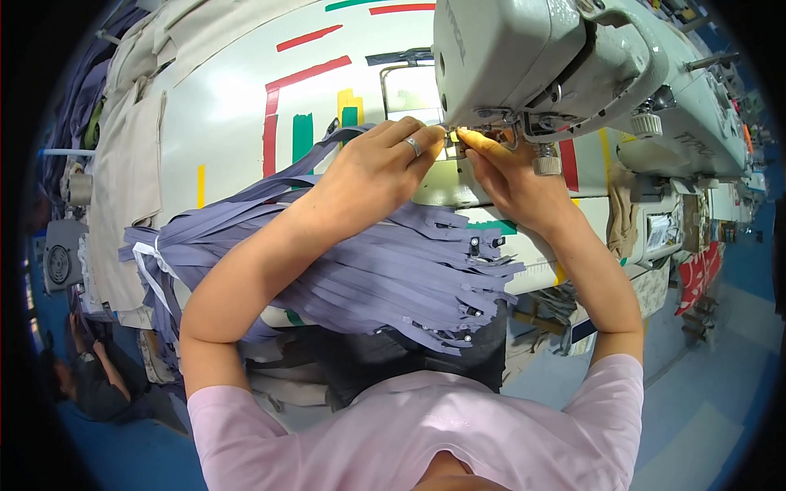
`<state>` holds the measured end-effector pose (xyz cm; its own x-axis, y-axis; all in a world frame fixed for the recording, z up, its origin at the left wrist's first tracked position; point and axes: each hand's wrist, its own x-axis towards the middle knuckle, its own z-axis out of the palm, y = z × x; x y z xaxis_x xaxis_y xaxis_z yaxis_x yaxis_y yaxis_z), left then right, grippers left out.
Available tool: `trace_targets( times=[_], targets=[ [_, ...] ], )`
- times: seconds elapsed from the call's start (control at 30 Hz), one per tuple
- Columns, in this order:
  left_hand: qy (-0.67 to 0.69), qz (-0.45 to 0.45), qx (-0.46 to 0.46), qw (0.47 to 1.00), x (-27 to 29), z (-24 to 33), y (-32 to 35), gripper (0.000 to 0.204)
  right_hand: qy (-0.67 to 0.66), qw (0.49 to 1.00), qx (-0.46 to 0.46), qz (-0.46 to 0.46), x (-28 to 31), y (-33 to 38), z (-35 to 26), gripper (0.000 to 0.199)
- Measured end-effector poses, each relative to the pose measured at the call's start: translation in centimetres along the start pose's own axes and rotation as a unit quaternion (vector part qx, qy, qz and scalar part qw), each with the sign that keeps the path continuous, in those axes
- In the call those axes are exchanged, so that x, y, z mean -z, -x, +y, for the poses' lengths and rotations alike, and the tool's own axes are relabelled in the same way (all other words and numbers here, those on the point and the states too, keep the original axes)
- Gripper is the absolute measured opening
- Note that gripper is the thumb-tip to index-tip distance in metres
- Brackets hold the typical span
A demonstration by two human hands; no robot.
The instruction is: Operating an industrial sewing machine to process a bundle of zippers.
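My left hand (377, 168), with a ring on one finger, reaches to the needle area of a white sewing machine (508, 65). Its fingers are bent and closed at the tips, and what they pinch is hidden. My right hand (520, 180) meets it from the other side, fingers closed beside the presser foot on something too small to make out. A thick bundle of grey-purple zippers (352, 270) lies under my left forearm, spilling over the table edge onto my lap. Black sliders show at the right ends. A white strip (151, 258) ties the bundle at its left.
Red, green and yellow tape strips mark the white machine table (221, 106). Beige cloth (127, 180) drapes over its left side. Another person (94, 376) is low at the far left. Red patterned fabric (698, 277) hangs at the right.
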<state>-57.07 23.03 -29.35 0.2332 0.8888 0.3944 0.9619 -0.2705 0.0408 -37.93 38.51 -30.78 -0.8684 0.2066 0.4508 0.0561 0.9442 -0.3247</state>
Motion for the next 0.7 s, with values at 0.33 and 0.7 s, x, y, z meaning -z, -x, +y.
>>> trace_targets(
  times=[0.33, 0.7],
  targets=[
    [0.011, 0.032, -0.011, 0.999, -0.21, -0.61, 0.14, 0.04, 0.005, 1.0, 0.025, 0.018, -0.07, -0.08, -0.04, 0.03],
    [0.004, 0.028, -0.016, 0.999, -0.35, -0.84, 0.25, 0.045, 0.027, 0.999, 0.018, 0.017, 0.23, -0.16, -0.17, 0.03]
  ],
)
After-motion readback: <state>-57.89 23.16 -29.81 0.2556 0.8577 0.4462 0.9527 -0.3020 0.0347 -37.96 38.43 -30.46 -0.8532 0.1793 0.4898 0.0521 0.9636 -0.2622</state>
